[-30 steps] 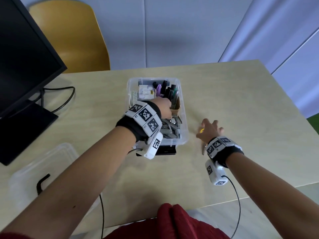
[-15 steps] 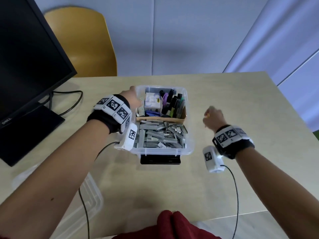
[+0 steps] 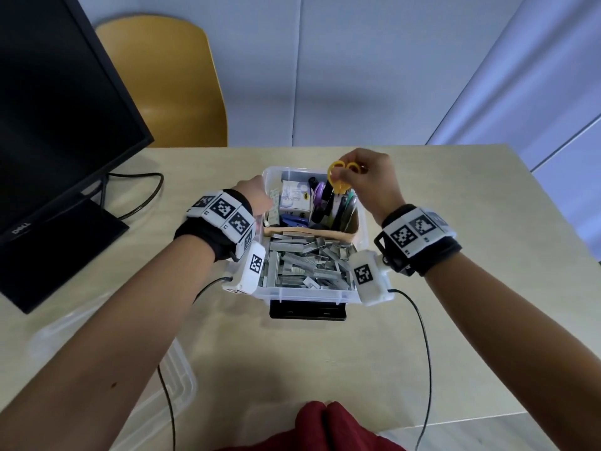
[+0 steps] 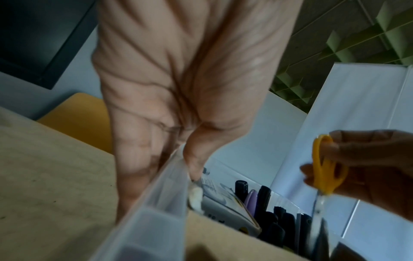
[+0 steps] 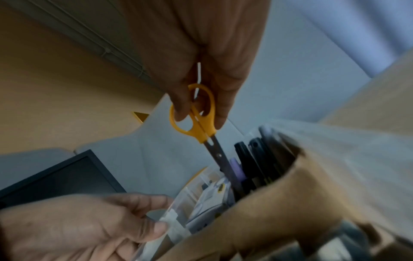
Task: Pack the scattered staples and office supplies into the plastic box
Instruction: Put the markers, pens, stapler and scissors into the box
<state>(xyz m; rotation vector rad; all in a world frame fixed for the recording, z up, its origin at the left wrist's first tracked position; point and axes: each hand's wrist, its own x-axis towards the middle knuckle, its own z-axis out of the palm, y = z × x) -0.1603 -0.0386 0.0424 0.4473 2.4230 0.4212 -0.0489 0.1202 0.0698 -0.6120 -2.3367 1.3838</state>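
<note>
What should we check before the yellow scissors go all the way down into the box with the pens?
1. Right hand pinches the scissors by the handles: ok.
2. Blades point down into the far compartment, among the pens: ok.
3. Left hand grips the plastic box at its left wall, steadying it: ok.
4. Room for the blades to reach the bottom: cannot tell, the pens hide it.
5. Staples lie in the near compartment, behind the cardboard divider, out of the way: ok.
6. Scissors shut: ok, the handles lie together.

Yellow chair [image 3: 169, 86] behind table [image 3: 422, 255], grey wall [image 3: 357, 60]
</note>
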